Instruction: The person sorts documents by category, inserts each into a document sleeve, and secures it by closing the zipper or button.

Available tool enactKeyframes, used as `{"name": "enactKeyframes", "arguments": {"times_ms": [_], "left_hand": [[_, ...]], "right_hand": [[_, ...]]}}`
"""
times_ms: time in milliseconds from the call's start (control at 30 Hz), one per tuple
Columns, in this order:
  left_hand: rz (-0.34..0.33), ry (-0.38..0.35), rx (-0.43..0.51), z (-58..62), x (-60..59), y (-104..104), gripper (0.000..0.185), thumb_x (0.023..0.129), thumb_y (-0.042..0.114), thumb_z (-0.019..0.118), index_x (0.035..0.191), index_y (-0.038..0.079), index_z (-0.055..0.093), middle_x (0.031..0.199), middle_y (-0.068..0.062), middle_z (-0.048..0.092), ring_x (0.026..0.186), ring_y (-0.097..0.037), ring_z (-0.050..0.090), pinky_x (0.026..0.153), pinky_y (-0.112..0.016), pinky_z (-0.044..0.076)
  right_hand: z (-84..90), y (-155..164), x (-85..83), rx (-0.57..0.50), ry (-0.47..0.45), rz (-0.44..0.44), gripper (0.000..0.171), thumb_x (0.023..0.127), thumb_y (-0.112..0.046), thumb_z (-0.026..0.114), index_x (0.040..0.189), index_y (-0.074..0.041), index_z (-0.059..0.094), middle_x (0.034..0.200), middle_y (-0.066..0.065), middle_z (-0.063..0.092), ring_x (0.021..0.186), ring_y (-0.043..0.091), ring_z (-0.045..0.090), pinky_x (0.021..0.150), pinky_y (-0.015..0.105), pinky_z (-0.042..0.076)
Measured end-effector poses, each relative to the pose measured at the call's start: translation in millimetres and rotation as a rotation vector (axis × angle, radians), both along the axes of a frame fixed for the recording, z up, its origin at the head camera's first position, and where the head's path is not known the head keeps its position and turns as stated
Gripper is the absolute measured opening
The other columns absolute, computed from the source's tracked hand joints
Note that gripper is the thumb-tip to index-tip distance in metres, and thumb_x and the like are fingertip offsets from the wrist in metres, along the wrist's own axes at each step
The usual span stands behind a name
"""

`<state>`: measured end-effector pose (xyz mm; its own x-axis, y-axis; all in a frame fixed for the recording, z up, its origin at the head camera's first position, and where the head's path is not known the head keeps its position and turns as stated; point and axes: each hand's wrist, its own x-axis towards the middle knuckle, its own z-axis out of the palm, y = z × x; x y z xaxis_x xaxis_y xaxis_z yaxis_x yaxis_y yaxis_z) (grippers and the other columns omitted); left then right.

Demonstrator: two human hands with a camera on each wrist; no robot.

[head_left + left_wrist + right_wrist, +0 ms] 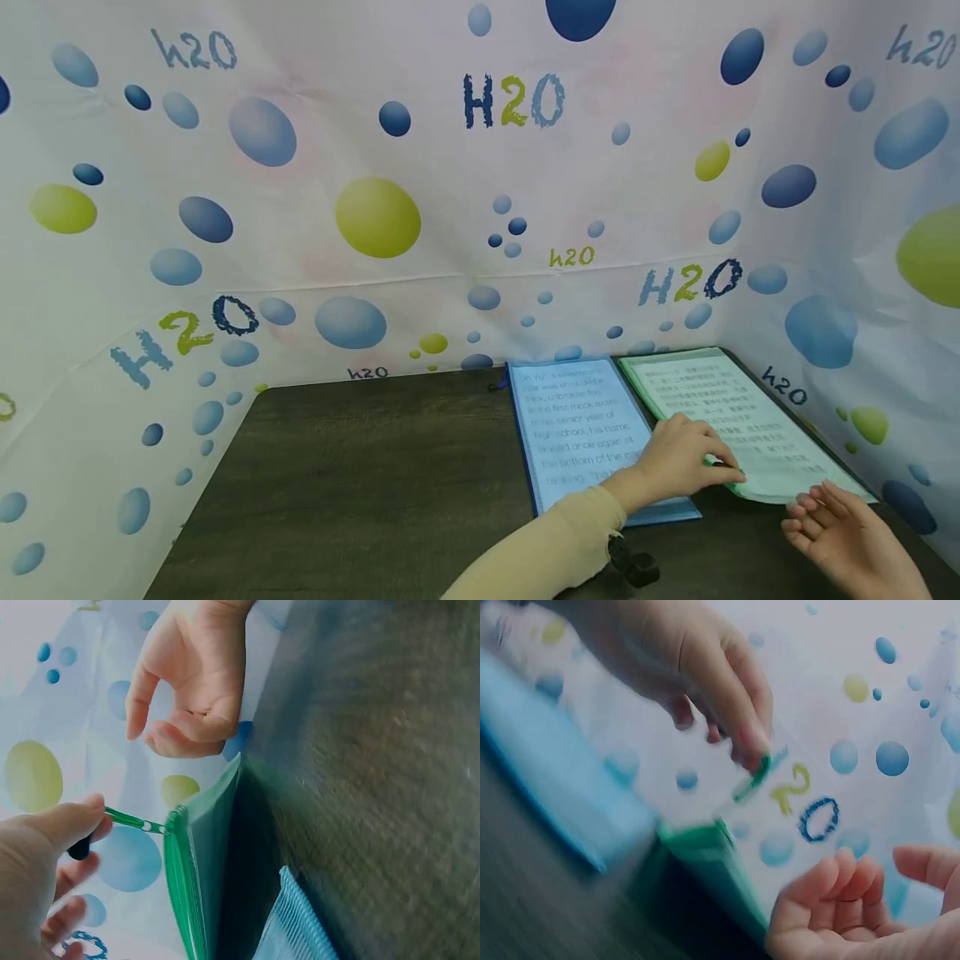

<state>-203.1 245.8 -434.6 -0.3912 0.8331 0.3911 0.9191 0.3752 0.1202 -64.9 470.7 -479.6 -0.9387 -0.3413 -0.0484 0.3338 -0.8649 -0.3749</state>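
My left hand (678, 462) pinches a green strap (133, 819) between thumb and fingers at the near left corner of a green zip pouch (757, 483). A small black piece (80, 847) shows under the thumb in the left wrist view. Through the pouch's clear face a sheet of printed text is visible. My right hand (855, 533), palm turned up and fingers loosely bent, is just off the pouch's near right corner and holds nothing. Beneath my left forearm lies a blue pouch (570, 417) with a printed English text sheet, partly covered by that arm.
Both pouches lie side by side on a dark wood-grain table (360, 483). A white curtain (420, 133) with blue and green dots stands behind and along both sides. A black wrist strap (633, 562) is on my left arm.
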Motion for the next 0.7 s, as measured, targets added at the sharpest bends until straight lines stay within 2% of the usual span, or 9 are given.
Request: {"name": "enactKeyframes", "arguments": {"times_ms": [67, 100, 167, 233, 300, 433, 567, 700], "left_hand": [[0.030, 0.176, 0.018, 2.1, 0.1, -2, 0.019, 0.089, 0.059, 0.059, 0.098, 0.049, 0.072, 0.104, 0.028, 0.062, 0.088, 0.006, 0.045, 0.069, -0.007, 0.025], [0.038, 0.249, 0.034, 3.2, -0.1, -3, 0.019, 0.089, 0.060, 0.058, 0.098, 0.050, 0.071, 0.106, 0.028, 0.062, 0.091, 0.005, 0.045, 0.071, -0.009, 0.026], [0.042, 0.367, 0.075, 6.0, -1.1, -4, 0.018, 0.089, 0.060, 0.058, 0.097, 0.051, 0.071, 0.106, 0.028, 0.062, 0.095, 0.003, 0.048, 0.074, -0.011, 0.029], [0.036, 0.434, 0.106, 8.2, -2.5, -5, 0.017, 0.090, 0.059, 0.057, 0.097, 0.051, 0.071, 0.107, 0.027, 0.062, 0.098, 0.001, 0.049, 0.078, -0.012, 0.032], [0.026, 0.475, 0.120, 9.4, -4.0, -6, 0.018, 0.091, 0.058, 0.056, 0.097, 0.050, 0.070, 0.108, 0.026, 0.062, 0.099, 0.001, 0.050, 0.080, -0.013, 0.033], [0.005, 0.497, 0.131, 9.8, -5.4, -5, 0.017, 0.092, 0.057, 0.057, 0.098, 0.049, 0.070, 0.109, 0.025, 0.062, 0.101, 0.000, 0.050, 0.081, -0.015, 0.035], [-0.034, 0.526, 0.157, 10.3, -5.3, -6, 0.017, 0.093, 0.055, 0.057, 0.097, 0.048, 0.071, 0.109, 0.024, 0.062, 0.102, 0.000, 0.051, 0.081, -0.016, 0.036], [-0.092, 0.555, 0.154, 10.8, -6.5, -9, 0.017, 0.094, 0.053, 0.055, 0.097, 0.047, 0.071, 0.108, 0.024, 0.063, 0.105, -0.001, 0.051, 0.084, -0.017, 0.037]], "right_hand": [[-6.2, -3, -4.2, -0.186, 0.007, 0.154, 0.064, 0.103, -0.052, 0.008, 0.101, -0.011, 0.056, 0.106, 0.012, 0.055, 0.102, 0.023, 0.047, 0.100, 0.039, 0.033], [-8.5, -5, -7.2, -0.241, 0.006, 0.213, 0.065, 0.102, -0.055, 0.007, 0.102, -0.011, 0.054, 0.109, 0.013, 0.054, 0.104, 0.023, 0.045, 0.101, 0.039, 0.030], [-11.3, -10, -11.9, -0.254, -0.016, 0.266, 0.063, 0.102, -0.055, 0.009, 0.103, -0.011, 0.053, 0.110, 0.014, 0.053, 0.106, 0.022, 0.045, 0.102, 0.037, 0.030], [-10.8, -15, -15.4, -0.196, -0.050, 0.281, 0.061, 0.103, -0.054, 0.013, 0.104, -0.010, 0.055, 0.111, 0.013, 0.055, 0.107, 0.022, 0.049, 0.103, 0.035, 0.033], [-9.6, -22, -18.3, -0.140, -0.077, 0.292, 0.061, 0.103, -0.054, 0.015, 0.105, -0.008, 0.057, 0.111, 0.011, 0.057, 0.108, 0.022, 0.052, 0.103, 0.032, 0.037], [-6.6, -34, -21.6, -0.064, -0.116, 0.284, 0.065, 0.101, -0.056, 0.017, 0.107, -0.007, 0.061, 0.111, 0.008, 0.060, 0.107, 0.021, 0.057, 0.103, 0.029, 0.042], [-7.8, -39, -23.2, -0.075, -0.114, 0.288, 0.070, 0.100, -0.058, 0.018, 0.115, -0.004, 0.061, 0.118, 0.010, 0.061, 0.113, 0.021, 0.058, 0.107, 0.028, 0.041], [-12.6, -42, -26.2, -0.145, -0.042, 0.326, 0.083, 0.097, -0.061, 0.013, 0.129, 0.002, 0.056, 0.135, 0.014, 0.056, 0.128, 0.024, 0.052, 0.116, 0.030, 0.033]]}}
